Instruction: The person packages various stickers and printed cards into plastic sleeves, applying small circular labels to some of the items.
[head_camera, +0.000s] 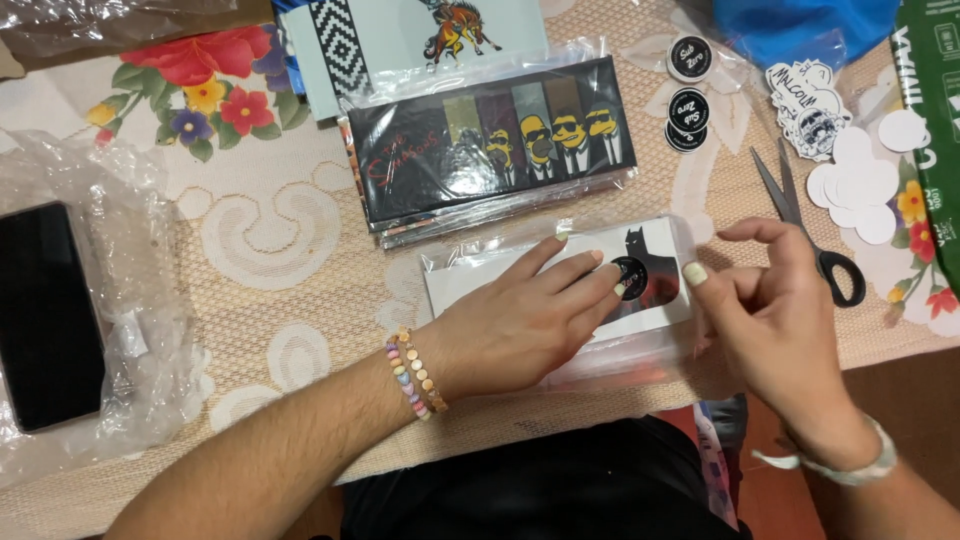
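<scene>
On the lace tablecloth (300, 250), just in front of the person, a flat print in a clear plastic sleeve (560, 285) lies under the left hand (520, 320).

Left fingers are spread flat and pressing on a small round black sticker (630, 272) over the sleeve — nothing gripped; the right hand (770, 310) hovers at the sleeve's right edge, thumb and fingers loosely curled, holding nothing that I can make out. Sleeve and print look light, thin and bendy, the film probably slick and easy to crease — best held flat by its edges or pinned with a palm. A stack of similar sleeved prints (490, 150) lies just beyond; scissors (800, 220) to the right.
</scene>
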